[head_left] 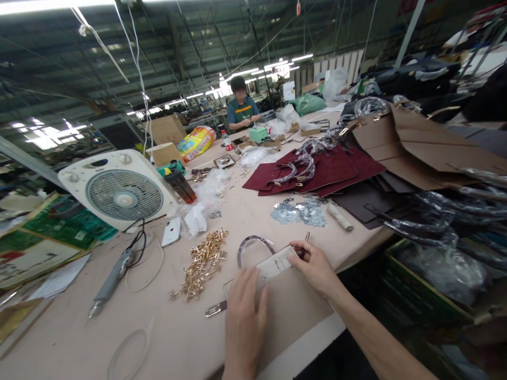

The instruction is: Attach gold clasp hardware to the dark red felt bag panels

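A bag panel (276, 264) with a pale strip along its top edge lies at the near edge of the table. From that edge rises a curved, plastic-wrapped handle (253, 240). My left hand (246, 306) rests flat on the panel's left part, fingers stretched out, covering some of it. Beside it a dark strap end with a metal buckle (216, 309) sticks out. At the right corner my right hand (315, 264) pinches the panel between thumb and fingers, close to another strap end. A pile of gold-coloured metal fittings (202, 266) lies left of the handle.
Thin metal plates (299, 211) lie beyond the panel, near stacked maroon panels (312, 169) and brown panels (435, 142). At left are a fan (124, 195), a corded electric screwdriver (113, 282) and a phone (171, 232). A co-worker (241, 105) sits farther back.
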The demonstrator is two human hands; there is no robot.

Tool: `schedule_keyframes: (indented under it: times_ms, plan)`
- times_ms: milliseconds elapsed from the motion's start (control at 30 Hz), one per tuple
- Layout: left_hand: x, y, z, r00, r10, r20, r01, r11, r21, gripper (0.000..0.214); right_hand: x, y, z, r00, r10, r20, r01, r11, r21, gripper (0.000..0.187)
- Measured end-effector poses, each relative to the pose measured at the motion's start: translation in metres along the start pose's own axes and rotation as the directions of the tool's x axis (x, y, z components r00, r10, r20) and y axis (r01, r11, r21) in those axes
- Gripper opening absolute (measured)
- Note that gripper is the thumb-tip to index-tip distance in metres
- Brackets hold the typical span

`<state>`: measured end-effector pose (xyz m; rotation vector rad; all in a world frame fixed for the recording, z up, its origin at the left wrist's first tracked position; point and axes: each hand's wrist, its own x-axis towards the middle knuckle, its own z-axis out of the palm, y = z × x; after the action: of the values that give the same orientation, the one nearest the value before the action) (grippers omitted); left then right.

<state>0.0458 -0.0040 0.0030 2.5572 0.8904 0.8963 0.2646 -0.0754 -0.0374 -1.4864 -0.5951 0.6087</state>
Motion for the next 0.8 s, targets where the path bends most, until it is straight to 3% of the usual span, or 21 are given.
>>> schedule_keyframes:
  times_ms: [67, 200, 400, 567, 800]
  plan:
    - [0.006, 0.004, 0.010, 0.996, -0.040, 0.076, 0.035, 0.998, 0.055, 0.045, -0.001, 0.002, 0.000, 0.998, -0.058, -0.019, 0.056, 0.996, -0.076, 0.044]
    - [0.012, -0.003, 0.023, 0.998, -0.055, 0.036, 0.048, 0.984, 0.170, 0.047, -0.008, 0.001, 0.002, 0.981, -0.182, -0.060, 0.162, 0.955, -0.250, 0.040]
    - [0.011, -0.012, 0.020, 0.998, -0.041, 0.037, 0.031, 0.973, 0.231, 0.046, -0.015, -0.008, 0.009, 0.924, -0.380, -0.029, 0.317, 0.809, -0.495, 0.038]
    - [0.014, -0.004, 0.014, 0.994, -0.085, 0.069, 0.067, 0.969, 0.236, 0.041, -0.012, -0.005, 0.006, 0.895, -0.444, 0.045, 0.388, 0.723, -0.572, 0.034]
    - [0.012, -0.008, 0.021, 0.996, -0.082, 0.029, 0.074, 0.976, 0.203, 0.042, -0.010, -0.005, 0.002, 0.914, -0.367, 0.173, 0.400, 0.742, -0.539, 0.029]
